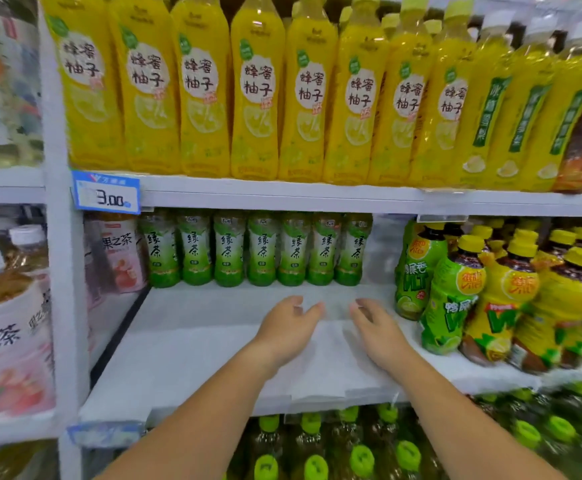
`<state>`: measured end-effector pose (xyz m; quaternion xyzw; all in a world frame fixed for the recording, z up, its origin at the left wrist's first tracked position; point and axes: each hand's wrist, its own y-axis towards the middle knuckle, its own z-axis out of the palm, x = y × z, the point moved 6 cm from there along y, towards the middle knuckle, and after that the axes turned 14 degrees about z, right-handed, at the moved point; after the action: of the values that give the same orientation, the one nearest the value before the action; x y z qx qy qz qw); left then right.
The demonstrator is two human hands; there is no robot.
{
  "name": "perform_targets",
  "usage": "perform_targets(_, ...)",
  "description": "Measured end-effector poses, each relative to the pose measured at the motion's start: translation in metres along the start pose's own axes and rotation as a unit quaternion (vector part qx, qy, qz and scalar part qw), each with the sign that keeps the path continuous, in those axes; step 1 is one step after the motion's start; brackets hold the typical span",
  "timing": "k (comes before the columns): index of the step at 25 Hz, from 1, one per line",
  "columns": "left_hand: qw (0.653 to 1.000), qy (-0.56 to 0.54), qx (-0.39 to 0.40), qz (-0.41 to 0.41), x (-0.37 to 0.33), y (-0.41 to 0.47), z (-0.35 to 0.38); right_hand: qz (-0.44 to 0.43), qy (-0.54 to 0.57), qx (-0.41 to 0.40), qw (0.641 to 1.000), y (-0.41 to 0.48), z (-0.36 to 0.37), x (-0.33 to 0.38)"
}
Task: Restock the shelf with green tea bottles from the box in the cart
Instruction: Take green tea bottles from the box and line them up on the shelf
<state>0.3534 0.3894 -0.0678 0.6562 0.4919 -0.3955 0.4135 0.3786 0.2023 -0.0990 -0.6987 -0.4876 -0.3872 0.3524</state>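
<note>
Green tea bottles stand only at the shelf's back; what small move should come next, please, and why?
Probably draw both hands back for more bottles: left hand and right hand hover empty over bare shelf before the green tea bottles.

My shelf [185,344] carries green tea bottles [262,251] at twelve o'clock (seven across), yellow-capped bottles [497,292] at three, a pink-labelled bottle [123,254] at ten.

green tea bottles [258,249] — upright, shelf [192,341] rear
</note>
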Motion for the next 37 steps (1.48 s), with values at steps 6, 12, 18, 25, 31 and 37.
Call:
perform_targets(6,0.993,-0.024,0.019,-0.117,-0.030,-0.046,-0.016,0.123,0.016,0.055,0.991,-0.073,-0.009,0.006)
perform_targets(12,0.985,-0.041,0.045,-0.161,-0.097,-0.103,-0.036,0.195,0.045,0.095,0.975,-0.165,-0.056,0.038)
perform_targets(18,0.978,-0.033,0.080,-0.190,-0.196,-0.173,-0.044,0.261,0.096,0.099,0.956,-0.267,-0.122,0.075)
perform_targets(25,0.969,-0.012,0.176,-0.173,-0.263,-0.227,-0.015,0.312,0.081,0.054,0.945,-0.371,-0.187,0.092)
perform_targets(31,0.945,-0.030,0.291,-0.146,-0.277,-0.276,0.052,0.384,0.092,-0.104,0.913,-0.466,-0.262,0.060)
perform_targets(37,0.913,-0.036,0.385,-0.131,-0.294,-0.305,0.122,0.409,0.082,-0.176,0.892,-0.513,-0.338,0.017)
